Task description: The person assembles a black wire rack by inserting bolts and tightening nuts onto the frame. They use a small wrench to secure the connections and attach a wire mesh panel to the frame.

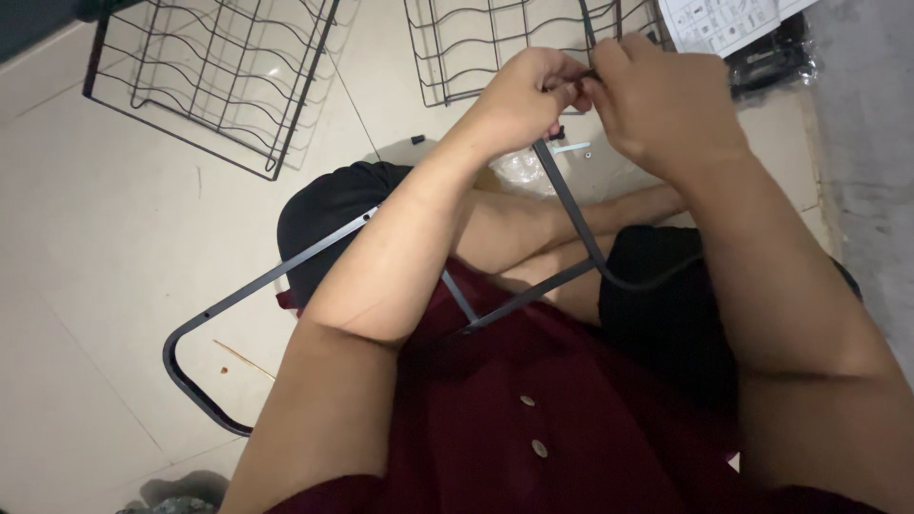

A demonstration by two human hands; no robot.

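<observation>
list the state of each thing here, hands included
left hand: closed in a grip on the top end of the black metal bar
right hand: fingers pinched at the same spot
black metal bar: tilted, held up over the lap
curved black frame: lying across the legs and floor
left wire basket: lying on the floor
right wire basket: on the floor
instruction sheet: lying flat

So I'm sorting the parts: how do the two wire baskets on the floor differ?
The left wire basket lies tilted and shows nearly whole; the right wire basket lies squarer to the view, cut by the frame's top edge and partly hidden behind both hands. Both are black wire grids resting on pale floor tiles.
</observation>
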